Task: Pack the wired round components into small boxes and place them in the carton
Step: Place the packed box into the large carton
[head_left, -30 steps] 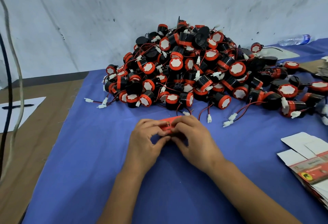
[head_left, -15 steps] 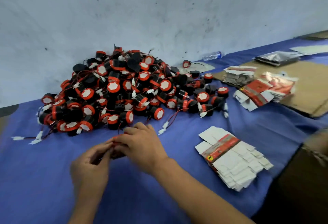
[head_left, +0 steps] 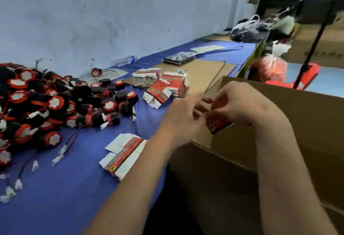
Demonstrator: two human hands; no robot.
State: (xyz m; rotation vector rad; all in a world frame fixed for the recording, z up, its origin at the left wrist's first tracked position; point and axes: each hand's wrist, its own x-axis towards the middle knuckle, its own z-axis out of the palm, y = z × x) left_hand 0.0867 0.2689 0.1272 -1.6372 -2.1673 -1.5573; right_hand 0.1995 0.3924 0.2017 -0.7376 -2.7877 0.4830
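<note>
The small red box (head_left: 217, 121) is now up off the surface, held between both hands above the near-left corner of the open carton (head_left: 279, 123); half a second ago it was still low over the blue cloth, just in front of the pile. The right hand (head_left: 243, 104) has its fingers curled over the top and far side of the box, a closed grip on it. The left hand (head_left: 184, 117) meets the box at its left end with fingers bent toward it; motion blur hides whether those fingers pinch the box or only touch it, so its grip cannot be told for sure. Both forearms now reach rightward, where before they pointed toward the pile.

The view has swung right as well. The pile of wired round components (head_left: 46, 108), black with red rims and white faces, now lies at the far left of the surface (head_left: 55, 197), with loose red-and-black leads and white plugs trailing toward the near edge. A stack of flat unfolded boxes (head_left: 124, 156) lies just left of the left forearm, near the carton's wall. More flat boxes (head_left: 163, 85) sit farther back beside a sheet of cardboard (head_left: 202, 74). A plastic bottle (head_left: 126, 60) lies on its side against the wall. The carton, only a dim edge at the right before, now fills the right side of the view.
</note>
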